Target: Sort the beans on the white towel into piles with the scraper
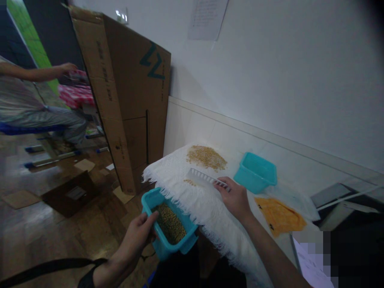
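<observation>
My left hand (138,232) is closed on the rim of a turquoise plastic basin (192,233), held at the table's front edge. Yellowish beans (171,224), which look like soybeans, lie inside it. In my right hand (235,197) is a long white slotted plastic strip (207,178), resting on or just over a white fringed cloth (171,166). A few loose beans (189,182) lie on the cloth by the strip's left part. Farther back a larger pile of beans (207,157) is spread out. My right palm and some fingertips are hidden.
A second turquoise basin (255,176) stands right of the bean pile. Near it lie an orange cloth (280,216) and a clear plastic bag (295,200). A tall cardboard box (135,88) stands at the left. Beyond it a person (27,92) sits.
</observation>
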Demonstrator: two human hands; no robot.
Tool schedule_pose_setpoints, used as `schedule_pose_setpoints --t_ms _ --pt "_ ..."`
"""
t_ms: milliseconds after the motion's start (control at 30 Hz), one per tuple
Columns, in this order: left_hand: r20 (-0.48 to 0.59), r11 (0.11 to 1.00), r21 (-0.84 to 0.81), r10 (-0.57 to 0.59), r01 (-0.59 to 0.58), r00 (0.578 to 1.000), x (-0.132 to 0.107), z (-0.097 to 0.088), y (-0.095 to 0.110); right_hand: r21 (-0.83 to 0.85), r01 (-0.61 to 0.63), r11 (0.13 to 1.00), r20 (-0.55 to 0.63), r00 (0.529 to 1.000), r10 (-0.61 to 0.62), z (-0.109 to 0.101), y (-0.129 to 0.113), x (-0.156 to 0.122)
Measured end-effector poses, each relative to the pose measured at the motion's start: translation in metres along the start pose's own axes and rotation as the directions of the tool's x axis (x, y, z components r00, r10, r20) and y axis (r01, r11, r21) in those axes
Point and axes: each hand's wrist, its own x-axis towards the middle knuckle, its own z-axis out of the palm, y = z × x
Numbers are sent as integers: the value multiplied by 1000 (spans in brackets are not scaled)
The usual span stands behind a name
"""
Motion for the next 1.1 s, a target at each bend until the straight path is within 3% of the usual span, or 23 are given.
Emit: schedule_pose_setpoints --t_ms 233,467,1100 --pt "3 999 -21 25 -25 1000 -3 -1 0 -33 -38 999 -11 999 38 -3 10 -6" --pt "16 999 -24 23 -23 1000 -2 0 0 33 -60 998 6 998 60 -7 6 -10" --pt "6 1000 7 13 -13 1000 -4 3 6 -10 -78 997 -13 997 77 -6 2 -11"
